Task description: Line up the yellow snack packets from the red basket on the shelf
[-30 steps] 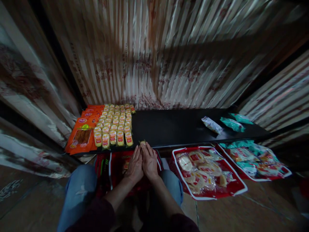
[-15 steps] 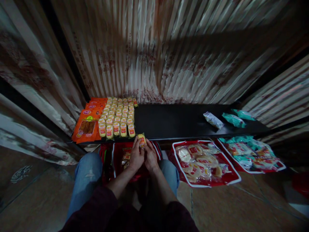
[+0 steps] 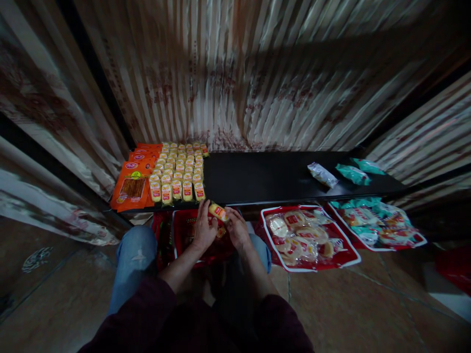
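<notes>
Between my two hands is a small yellow packaged snack cake (image 3: 218, 212) with a red-and-white label, tilted down to the right. My right hand (image 3: 238, 228) pinches its right end. My left hand (image 3: 204, 230) has its fingers closed about the left end, thumb beneath. Just left of them, upright packs of the same snack cakes (image 3: 177, 190) stand in close rows on the black shelf (image 3: 253, 179). Below my hands is a red basket (image 3: 180, 238) between my knees, with a few packs in it, partly hidden by my hands.
Orange snack bags (image 3: 132, 184) lie at the shelf's left end. A pale pack (image 3: 323, 175) and teal packs (image 3: 352, 174) lie at its right. Beside my right knee are a red basket of round wrapped pastries (image 3: 294, 240) and another basket of teal packs (image 3: 379, 223). A pleated curtain hangs behind.
The snack cake has turned from nearly upright to slanting down rightward. My hands have moved slightly apart, the right one now at its right end. The view has shifted a little.
</notes>
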The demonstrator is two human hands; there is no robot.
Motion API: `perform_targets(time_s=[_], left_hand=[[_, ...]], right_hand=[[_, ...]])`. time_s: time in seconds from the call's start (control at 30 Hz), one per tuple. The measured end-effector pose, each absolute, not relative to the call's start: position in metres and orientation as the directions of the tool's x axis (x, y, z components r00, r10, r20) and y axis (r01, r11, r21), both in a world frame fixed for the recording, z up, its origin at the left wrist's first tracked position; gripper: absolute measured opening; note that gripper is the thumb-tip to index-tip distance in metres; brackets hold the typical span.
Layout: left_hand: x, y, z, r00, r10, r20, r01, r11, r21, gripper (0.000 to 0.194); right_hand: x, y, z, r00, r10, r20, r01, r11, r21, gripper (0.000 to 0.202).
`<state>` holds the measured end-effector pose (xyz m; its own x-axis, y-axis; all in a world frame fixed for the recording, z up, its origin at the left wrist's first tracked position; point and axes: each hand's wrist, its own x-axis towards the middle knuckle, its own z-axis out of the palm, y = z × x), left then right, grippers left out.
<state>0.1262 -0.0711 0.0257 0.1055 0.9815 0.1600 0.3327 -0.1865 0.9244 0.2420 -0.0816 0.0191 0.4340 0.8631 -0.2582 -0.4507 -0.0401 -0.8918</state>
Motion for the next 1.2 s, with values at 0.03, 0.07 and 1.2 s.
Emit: perform_targets(time_s=[0.03, 0.07, 1.2], left_hand=[[0.125, -0.071, 0.025, 0.114, 0.981, 0.159, 0.33, -0.188, 0.925, 0.058], [0.124, -0.072, 0.024, 0.127, 0.98, 0.155, 0.327, -0.189, 0.926, 0.057], [0.15, -0.086, 0.041, -0.056, 0.998, -0.036, 0.19, 0.046, 0.981, 0.023]], right_hand=[[0.244, -0.082, 0.02, 0.409, 0.868, -0.283, -0.469, -0.067, -0.881, 0.027], [0.246, -0.083, 0.021, 0.381, 0.87, -0.312, -0.496, -0.092, -0.863, 0.03], [0.213, -0.089, 0.019, 0.497, 0.801, -0.333, -0.566, 0.008, -0.824, 0.041]])
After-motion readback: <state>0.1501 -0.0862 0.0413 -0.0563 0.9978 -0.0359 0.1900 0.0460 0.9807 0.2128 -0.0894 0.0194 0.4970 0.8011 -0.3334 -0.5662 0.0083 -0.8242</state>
